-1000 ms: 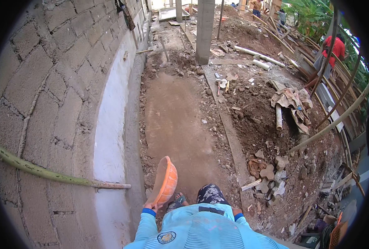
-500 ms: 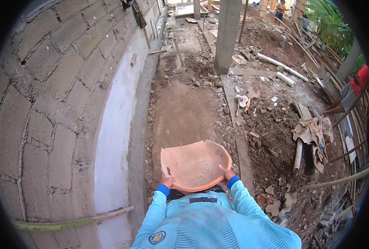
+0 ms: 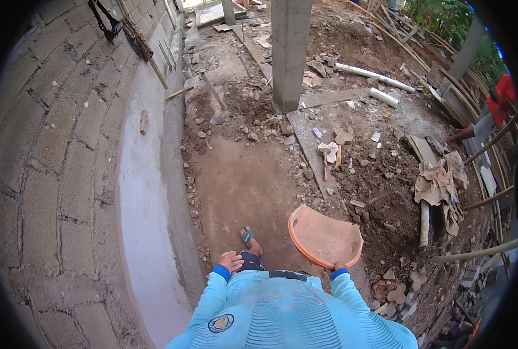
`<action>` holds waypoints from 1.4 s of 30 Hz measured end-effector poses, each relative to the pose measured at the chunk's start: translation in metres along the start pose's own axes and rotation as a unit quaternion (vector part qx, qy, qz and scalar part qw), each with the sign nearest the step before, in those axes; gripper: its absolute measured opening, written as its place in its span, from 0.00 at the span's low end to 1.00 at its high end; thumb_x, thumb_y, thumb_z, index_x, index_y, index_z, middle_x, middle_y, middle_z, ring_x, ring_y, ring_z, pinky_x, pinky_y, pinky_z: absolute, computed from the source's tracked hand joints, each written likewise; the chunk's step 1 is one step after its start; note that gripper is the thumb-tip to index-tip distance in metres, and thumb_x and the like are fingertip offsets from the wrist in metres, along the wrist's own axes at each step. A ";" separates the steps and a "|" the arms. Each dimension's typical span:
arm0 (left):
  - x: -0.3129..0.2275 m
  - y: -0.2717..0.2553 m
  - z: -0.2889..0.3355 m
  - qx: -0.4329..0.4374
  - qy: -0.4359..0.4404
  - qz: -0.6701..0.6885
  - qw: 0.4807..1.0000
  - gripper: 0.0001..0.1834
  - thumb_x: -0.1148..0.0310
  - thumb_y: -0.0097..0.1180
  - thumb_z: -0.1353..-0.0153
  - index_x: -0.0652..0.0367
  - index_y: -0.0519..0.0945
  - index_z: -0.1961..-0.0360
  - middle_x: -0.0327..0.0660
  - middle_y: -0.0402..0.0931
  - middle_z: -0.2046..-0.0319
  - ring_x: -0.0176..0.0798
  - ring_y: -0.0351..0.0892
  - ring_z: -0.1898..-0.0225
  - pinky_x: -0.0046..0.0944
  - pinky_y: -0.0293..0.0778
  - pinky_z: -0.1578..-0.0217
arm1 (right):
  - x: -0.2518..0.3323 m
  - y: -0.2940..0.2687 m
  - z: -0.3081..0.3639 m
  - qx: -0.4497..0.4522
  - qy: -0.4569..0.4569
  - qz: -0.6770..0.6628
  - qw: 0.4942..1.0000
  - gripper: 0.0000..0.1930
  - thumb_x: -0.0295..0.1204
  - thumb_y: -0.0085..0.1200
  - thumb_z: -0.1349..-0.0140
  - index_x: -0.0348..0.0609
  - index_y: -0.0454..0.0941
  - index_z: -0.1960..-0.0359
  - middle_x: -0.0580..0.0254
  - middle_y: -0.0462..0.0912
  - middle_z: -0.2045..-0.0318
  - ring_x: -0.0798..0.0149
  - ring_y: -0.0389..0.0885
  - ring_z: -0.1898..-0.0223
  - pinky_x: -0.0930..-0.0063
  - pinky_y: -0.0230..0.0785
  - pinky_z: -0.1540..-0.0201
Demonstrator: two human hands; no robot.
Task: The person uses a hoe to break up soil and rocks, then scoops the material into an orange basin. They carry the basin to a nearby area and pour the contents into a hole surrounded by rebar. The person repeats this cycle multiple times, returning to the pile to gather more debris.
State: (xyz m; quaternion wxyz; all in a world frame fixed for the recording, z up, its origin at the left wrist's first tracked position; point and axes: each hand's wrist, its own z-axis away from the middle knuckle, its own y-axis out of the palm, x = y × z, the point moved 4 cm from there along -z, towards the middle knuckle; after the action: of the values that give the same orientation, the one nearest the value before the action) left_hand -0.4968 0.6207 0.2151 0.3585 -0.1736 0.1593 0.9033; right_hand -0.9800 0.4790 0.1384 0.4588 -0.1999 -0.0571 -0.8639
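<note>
In the head view, I see the right hand point(image 3: 339, 266) alone gripping the orange basin point(image 3: 327, 237) by its rim, near right of the dirt path point(image 3: 236, 189), so lopsided support could tip it, the left hand point(image 3: 230, 261) being empty, unclenched.

We see a matt, dusty plastic basin point(image 3: 327, 237), rough block wall point(image 3: 55, 157), smooth plaster point(image 3: 145, 215), matt concrete pillar point(image 3: 290, 52).

Grey block wall point(image 3: 49, 174) — brown dirt floor point(image 3: 236, 180), concrete post point(image 3: 290, 58)
</note>
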 end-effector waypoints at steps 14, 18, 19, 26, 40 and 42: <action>-0.438 -0.041 -0.150 -0.020 0.113 0.003 0.993 0.24 0.59 0.48 0.31 0.60 0.65 0.39 0.53 0.76 0.48 0.49 0.82 0.55 0.45 0.79 0.57 | -0.059 0.291 -0.054 0.027 0.073 0.214 0.974 0.20 0.32 0.50 0.36 0.35 0.70 0.44 0.41 0.81 0.59 0.45 0.83 0.64 0.54 0.79 0.69; -0.493 -0.044 -0.194 -0.028 0.098 0.029 0.994 0.24 0.60 0.48 0.31 0.60 0.65 0.39 0.53 0.77 0.49 0.50 0.82 0.56 0.46 0.80 0.58 | -0.027 0.456 -0.067 0.091 0.090 0.286 0.950 0.19 0.35 0.47 0.33 0.39 0.70 0.43 0.44 0.83 0.60 0.45 0.84 0.66 0.57 0.80 0.66; -0.498 -0.055 -0.201 -0.044 0.083 0.035 0.995 0.24 0.60 0.48 0.31 0.60 0.65 0.39 0.53 0.77 0.49 0.50 0.82 0.56 0.46 0.80 0.59 | -0.013 0.507 -0.059 0.088 0.071 0.310 0.944 0.18 0.36 0.47 0.32 0.40 0.72 0.45 0.49 0.83 0.60 0.48 0.83 0.68 0.57 0.80 0.67; -0.578 -0.091 -0.234 -0.077 0.063 0.123 0.987 0.28 0.60 0.49 0.32 0.64 0.61 0.36 0.55 0.75 0.48 0.51 0.80 0.53 0.45 0.79 0.55 | 0.101 0.831 -0.014 0.178 -0.073 0.451 0.872 0.17 0.39 0.44 0.31 0.42 0.73 0.49 0.52 0.82 0.61 0.56 0.84 0.69 0.62 0.79 0.70; -0.893 -0.162 -0.376 0.002 0.054 0.041 0.998 0.24 0.59 0.48 0.30 0.60 0.64 0.39 0.52 0.76 0.48 0.48 0.81 0.54 0.43 0.79 0.57 | 0.064 1.234 0.119 0.263 -0.116 0.364 0.886 0.15 0.37 0.48 0.32 0.46 0.75 0.48 0.56 0.84 0.61 0.60 0.84 0.69 0.65 0.78 0.67; -0.926 -0.188 -0.392 -0.008 0.020 0.034 0.999 0.24 0.59 0.48 0.30 0.60 0.64 0.38 0.52 0.76 0.48 0.48 0.81 0.54 0.43 0.78 0.57 | 0.042 1.258 0.112 0.236 -0.084 0.347 0.904 0.18 0.40 0.47 0.31 0.42 0.72 0.46 0.53 0.83 0.60 0.58 0.84 0.67 0.64 0.78 0.67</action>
State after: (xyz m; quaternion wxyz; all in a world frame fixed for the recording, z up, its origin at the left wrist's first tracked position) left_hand 0.3462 0.0411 0.2325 0.3226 -0.1894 0.1648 0.9126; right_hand 0.0576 -0.2419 0.1506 0.7571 -0.1646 -0.2249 -0.5909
